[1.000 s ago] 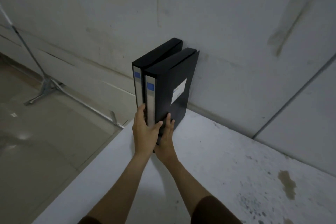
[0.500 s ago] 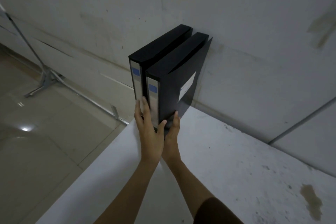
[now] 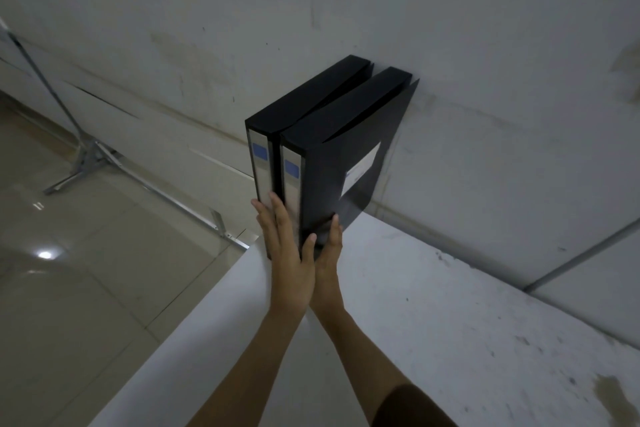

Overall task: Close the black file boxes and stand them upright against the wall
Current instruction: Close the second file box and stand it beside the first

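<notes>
Two black file boxes stand upright side by side at the table's back left corner, their far ends at the wall (image 3: pixel 485 45). The left file box (image 3: pixel 311 97) and the right file box (image 3: pixel 346 163) each have a grey spine strip with a blue label facing me. The right one has a white label on its cover, which bulges slightly at the top. My left hand (image 3: pixel 289 263) lies flat against the lower spines of both boxes, fingers straight. My right hand (image 3: pixel 329 260) presses flat on the lower right cover of the right box.
The white table (image 3: pixel 433 322) is stained towards the right. Its left edge drops to a tiled floor (image 3: pixel 69 288) just beside the boxes. A metal stand (image 3: pixel 86 156) with a long floor rail stands at the left by the wall.
My head has moved closer and higher, so the boxes' tops show more. Both hands stay on the lower ends of the boxes; my left fingers have slid slightly up the spines.
</notes>
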The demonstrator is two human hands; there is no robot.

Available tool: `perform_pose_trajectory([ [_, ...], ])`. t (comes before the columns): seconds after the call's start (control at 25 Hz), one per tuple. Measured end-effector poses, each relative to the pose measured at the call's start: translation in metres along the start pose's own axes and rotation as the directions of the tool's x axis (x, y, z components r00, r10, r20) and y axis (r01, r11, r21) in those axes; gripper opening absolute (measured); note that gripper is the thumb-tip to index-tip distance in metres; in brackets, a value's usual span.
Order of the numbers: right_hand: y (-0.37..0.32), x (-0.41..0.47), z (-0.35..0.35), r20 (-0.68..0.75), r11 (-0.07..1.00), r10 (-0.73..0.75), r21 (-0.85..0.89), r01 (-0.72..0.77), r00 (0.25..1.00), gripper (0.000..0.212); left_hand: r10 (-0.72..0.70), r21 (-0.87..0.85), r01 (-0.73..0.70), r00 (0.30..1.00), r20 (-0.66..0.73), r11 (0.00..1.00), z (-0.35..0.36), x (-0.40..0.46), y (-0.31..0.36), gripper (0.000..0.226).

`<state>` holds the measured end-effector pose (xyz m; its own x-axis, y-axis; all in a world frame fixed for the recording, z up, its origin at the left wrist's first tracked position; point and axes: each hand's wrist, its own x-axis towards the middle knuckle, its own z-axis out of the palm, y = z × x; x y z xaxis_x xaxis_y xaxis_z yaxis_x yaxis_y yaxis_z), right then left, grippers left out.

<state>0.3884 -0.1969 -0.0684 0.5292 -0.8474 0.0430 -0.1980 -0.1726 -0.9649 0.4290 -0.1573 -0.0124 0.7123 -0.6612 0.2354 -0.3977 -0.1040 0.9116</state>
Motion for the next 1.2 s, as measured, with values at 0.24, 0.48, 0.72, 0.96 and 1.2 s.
perform_pose_trajectory([
  [0.24,0.002,0.003,0.0,0.042,1.0,-0.004,-0.02,0.005,0.999,0.078,-0.024,0.017,0.024,0.999,0.039,1.0,-0.002,0.001,0.005,0.09],
  [0.48,-0.002,0.004,0.0,0.019,1.0,0.012,-0.018,-0.012,1.0,0.072,-0.03,0.019,0.028,0.997,0.078,0.999,-0.006,0.001,0.008,0.095],
  [0.72,-0.009,0.002,-0.012,-0.041,0.995,-0.085,-0.063,0.082,0.996,0.073,-0.079,-0.005,0.08,0.993,0.09,0.997,-0.009,0.001,0.013,0.098],
  [0.96,-0.038,0.006,-0.016,-0.111,0.986,-0.169,-0.014,0.169,0.979,0.081,-0.099,-0.066,0.102,0.994,0.039,0.993,-0.014,0.002,0.022,0.1],
  [1.2,-0.049,-0.007,-0.02,-0.146,0.968,-0.225,-0.149,0.203,0.963,0.09,-0.056,-0.057,0.055,0.998,-0.012,0.997,-0.028,-0.007,0.033,0.095],
])
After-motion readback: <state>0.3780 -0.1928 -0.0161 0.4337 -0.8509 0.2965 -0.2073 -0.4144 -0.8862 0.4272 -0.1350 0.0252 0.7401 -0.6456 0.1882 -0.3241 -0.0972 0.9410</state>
